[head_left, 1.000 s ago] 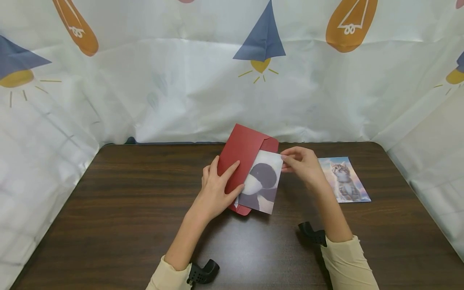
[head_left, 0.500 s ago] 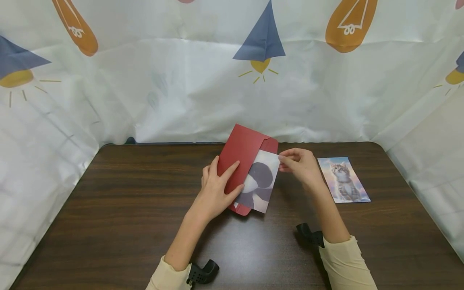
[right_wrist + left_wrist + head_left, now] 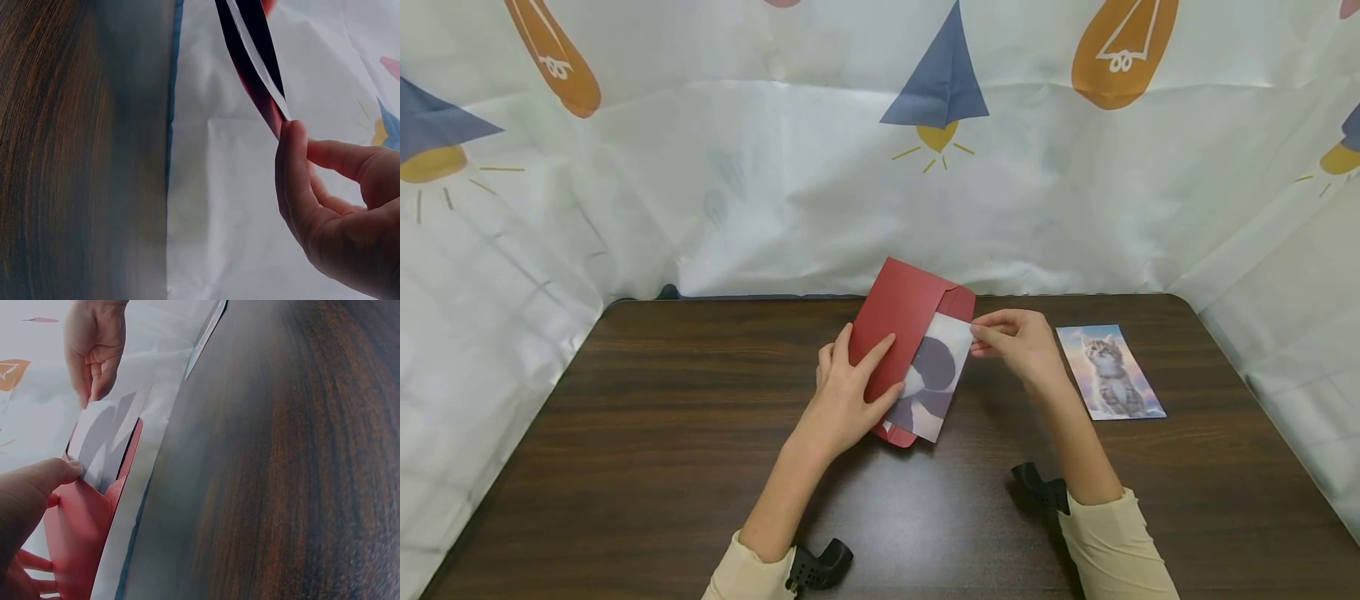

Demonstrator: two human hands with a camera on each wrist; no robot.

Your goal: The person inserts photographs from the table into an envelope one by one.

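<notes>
A red envelope [image 3: 897, 307] is held tilted over the table, its flap side opening to the right. My left hand [image 3: 841, 402] grips it from the left, the thumb lying on the front near the opening. Partly inside the envelope is a photo card [image 3: 938, 363] with a grey and white picture; its left part is hidden in the pocket. My right hand [image 3: 1017, 343] pinches the card's upper right corner between thumb and fingertips. In the right wrist view the card's thin white edge [image 3: 253, 50] shows between the envelope's walls.
A kitten picture card [image 3: 1116, 375] lies flat on the dark wooden table [image 3: 647, 433], right of my right hand. Behind the table's far edge hangs a white printed curtain [image 3: 820, 183]. Each wrist wears a black camera mount [image 3: 822, 565].
The photo card has slid left, further into the red envelope, with my right hand moving along with it. My left hand and the envelope have stayed nearly still.
</notes>
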